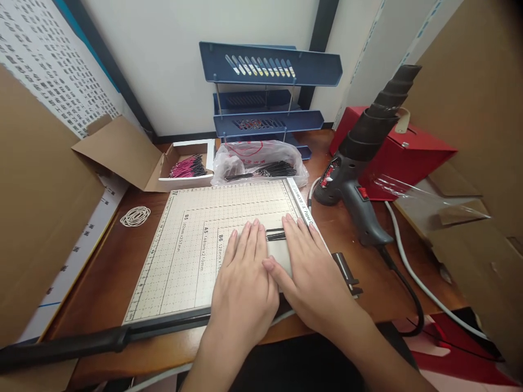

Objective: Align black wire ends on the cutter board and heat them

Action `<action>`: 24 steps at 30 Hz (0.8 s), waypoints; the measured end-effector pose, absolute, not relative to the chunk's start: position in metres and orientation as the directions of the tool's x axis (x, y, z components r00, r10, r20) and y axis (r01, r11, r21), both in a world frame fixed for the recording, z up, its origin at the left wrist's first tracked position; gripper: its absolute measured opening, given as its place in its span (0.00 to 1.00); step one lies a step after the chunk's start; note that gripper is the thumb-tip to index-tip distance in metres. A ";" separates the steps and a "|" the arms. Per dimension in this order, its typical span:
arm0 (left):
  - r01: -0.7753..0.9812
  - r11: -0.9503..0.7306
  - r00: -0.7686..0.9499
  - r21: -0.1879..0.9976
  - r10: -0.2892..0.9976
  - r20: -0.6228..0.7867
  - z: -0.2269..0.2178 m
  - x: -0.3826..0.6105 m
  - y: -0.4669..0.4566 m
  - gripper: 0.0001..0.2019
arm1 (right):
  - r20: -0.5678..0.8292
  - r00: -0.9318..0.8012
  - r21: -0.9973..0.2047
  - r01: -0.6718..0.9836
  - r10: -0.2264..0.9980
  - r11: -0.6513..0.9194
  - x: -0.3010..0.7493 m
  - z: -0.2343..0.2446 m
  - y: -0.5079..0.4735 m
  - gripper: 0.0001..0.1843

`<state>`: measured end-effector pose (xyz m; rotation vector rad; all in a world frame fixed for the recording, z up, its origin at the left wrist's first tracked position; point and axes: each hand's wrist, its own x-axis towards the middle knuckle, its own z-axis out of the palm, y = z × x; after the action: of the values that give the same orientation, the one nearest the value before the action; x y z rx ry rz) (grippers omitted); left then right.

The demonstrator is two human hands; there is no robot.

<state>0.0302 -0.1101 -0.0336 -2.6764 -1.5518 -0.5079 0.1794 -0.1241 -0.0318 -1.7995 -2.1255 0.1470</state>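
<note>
A cream paper cutter [180,261] printed with a grid and paper sizes lies on the brown table. My left hand [247,283] rests flat on its right part, fingers stretched out. Beside it my right hand [312,272] also lies flat, its thumb reaching across to my left hand. In the gap between them show several thin black pieces [275,235], side by side; their ends are hidden under my hands. The cutter's black handle [65,348] sticks out at the lower left, with the blade arm along the near edge.
A box of pink-and-black pieces [188,166] and a plastic bag [261,163] of black pieces sit behind the cutter. A blue tiered rack [269,62] stands at the back. Right are a heat gun [359,163] and a red box [425,147]; left, a coiled white cord [135,216].
</note>
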 end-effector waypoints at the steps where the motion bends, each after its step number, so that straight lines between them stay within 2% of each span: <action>1: 0.847 -0.511 0.461 0.146 0.844 0.275 -0.034 0.030 -0.110 0.29 | 0.206 -0.133 -0.279 0.941 0.969 0.189 0.180 -0.032 -0.124 0.50; 5: 0.847 -0.510 0.465 0.151 0.847 0.257 -0.032 0.030 -0.111 0.29 | 0.252 -0.155 -0.176 0.963 0.955 0.203 0.181 -0.034 -0.123 0.49; 10: 0.837 -0.468 0.418 0.284 0.882 0.220 -0.021 0.023 -0.104 0.27 | 0.296 -0.175 -0.088 0.974 0.939 0.209 0.181 -0.038 -0.124 0.43; 17: 0.818 -0.483 0.461 0.313 0.875 0.146 -0.003 0.022 -0.089 0.21 | 0.306 -0.196 -0.040 0.975 0.931 0.219 0.183 -0.044 -0.124 0.39; 24: 0.799 -0.453 0.434 0.395 0.890 0.143 -0.007 0.030 -0.083 0.18 | 0.304 -0.215 -0.040 0.971 0.928 0.238 0.185 -0.042 -0.124 0.38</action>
<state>0.0302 -0.0834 -0.0071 -2.8788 -1.7401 -0.5766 0.1849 -0.1242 -0.0422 -1.7754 -2.2486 -0.2311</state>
